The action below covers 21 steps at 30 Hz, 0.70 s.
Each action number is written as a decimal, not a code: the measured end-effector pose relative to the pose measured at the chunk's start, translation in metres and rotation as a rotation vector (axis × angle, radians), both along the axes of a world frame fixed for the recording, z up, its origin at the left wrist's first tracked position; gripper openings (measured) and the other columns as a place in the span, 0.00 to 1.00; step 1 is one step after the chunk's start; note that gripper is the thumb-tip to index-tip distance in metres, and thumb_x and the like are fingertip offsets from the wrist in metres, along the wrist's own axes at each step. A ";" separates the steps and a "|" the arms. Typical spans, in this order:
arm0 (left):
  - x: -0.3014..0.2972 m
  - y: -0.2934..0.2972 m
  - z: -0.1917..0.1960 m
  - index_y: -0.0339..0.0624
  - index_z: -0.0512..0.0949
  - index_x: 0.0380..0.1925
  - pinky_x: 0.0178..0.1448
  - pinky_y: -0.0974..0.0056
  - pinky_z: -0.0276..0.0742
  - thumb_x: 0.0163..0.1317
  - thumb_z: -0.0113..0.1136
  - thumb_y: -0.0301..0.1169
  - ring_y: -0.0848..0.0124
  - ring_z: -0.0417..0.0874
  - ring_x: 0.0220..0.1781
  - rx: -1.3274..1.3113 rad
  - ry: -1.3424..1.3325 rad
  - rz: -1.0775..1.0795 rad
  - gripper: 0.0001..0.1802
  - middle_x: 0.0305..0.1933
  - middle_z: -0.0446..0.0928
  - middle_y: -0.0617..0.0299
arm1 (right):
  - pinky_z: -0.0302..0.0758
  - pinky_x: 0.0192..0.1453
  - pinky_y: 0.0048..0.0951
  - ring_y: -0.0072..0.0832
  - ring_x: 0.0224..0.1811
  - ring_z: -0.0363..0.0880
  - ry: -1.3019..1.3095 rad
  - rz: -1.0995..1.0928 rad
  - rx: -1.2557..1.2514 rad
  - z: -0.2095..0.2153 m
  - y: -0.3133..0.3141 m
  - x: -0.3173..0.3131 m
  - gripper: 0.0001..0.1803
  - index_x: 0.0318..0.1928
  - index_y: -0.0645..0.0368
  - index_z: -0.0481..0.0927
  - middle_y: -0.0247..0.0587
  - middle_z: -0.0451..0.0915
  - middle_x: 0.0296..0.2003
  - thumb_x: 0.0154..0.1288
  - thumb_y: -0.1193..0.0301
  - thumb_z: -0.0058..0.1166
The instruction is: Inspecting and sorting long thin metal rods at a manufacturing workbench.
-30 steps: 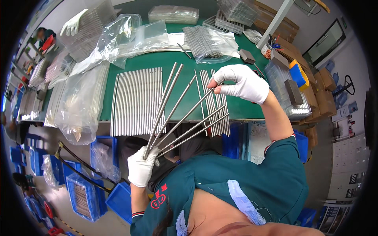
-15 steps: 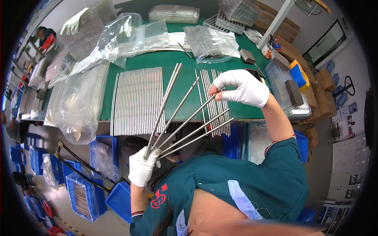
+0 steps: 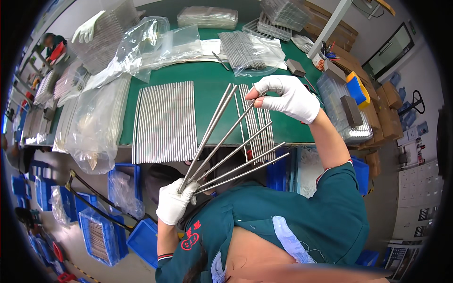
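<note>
My left hand [image 3: 173, 202], in a white glove, is closed around the lower ends of several thin metal rods [image 3: 214, 119]. They fan out over the table's front edge, up and to the right. My right hand [image 3: 289, 98] wears a white glove with thumb and index fingertips bare. Those fingertips pinch the upper end of one rod [image 3: 231, 132] of the fan. Behind the fan, a wide row of rods [image 3: 165, 122] lies side by side on the green table [image 3: 165, 73]. A smaller group of rods [image 3: 263, 137] rests below my right hand, partly covered by the fan.
Clear plastic bags [image 3: 94, 127] and a bagged bundle of rods [image 3: 243, 52] lie on the table. Grey blocks [image 3: 296, 67] and a blue-yellow holder [image 3: 358, 89] stand at the right. Blue bins [image 3: 99, 236] sit on the floor at left. A person [image 3: 54, 45] is far left.
The fan of rods has shifted slightly right and spread differently. My right fingertips have moved up and a little left, from one rod of the fan to a neighbouring one.
</note>
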<state>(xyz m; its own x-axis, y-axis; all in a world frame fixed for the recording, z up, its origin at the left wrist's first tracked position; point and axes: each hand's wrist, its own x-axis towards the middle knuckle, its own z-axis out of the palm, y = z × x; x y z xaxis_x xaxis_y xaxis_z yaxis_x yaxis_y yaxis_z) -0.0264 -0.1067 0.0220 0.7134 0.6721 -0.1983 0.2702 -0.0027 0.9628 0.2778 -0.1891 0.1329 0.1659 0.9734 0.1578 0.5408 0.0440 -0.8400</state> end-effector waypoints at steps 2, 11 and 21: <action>0.001 -0.001 0.002 0.34 0.78 0.31 0.22 0.75 0.66 0.57 0.57 0.29 0.82 0.71 0.16 -0.011 0.027 -0.010 0.08 0.15 0.73 0.64 | 0.72 0.42 0.20 0.18 0.35 0.75 -0.013 -0.018 -0.030 0.001 -0.001 0.000 0.09 0.35 0.62 0.80 0.33 0.79 0.31 0.51 0.75 0.60; 0.001 0.001 -0.003 0.33 0.76 0.30 0.24 0.74 0.66 0.59 0.55 0.35 0.81 0.71 0.17 -0.109 0.045 -0.097 0.13 0.15 0.73 0.65 | 0.71 0.44 0.21 0.19 0.36 0.76 0.027 0.104 -0.125 -0.001 0.000 0.001 0.11 0.36 0.60 0.80 0.33 0.79 0.32 0.53 0.69 0.59; 0.000 0.000 -0.003 0.33 0.75 0.29 0.23 0.73 0.65 0.60 0.53 0.39 0.80 0.69 0.16 -0.201 0.045 -0.140 0.16 0.14 0.72 0.64 | 0.71 0.43 0.18 0.17 0.36 0.76 0.127 -0.052 -0.010 0.010 0.002 0.008 0.11 0.38 0.60 0.80 0.33 0.80 0.32 0.54 0.69 0.58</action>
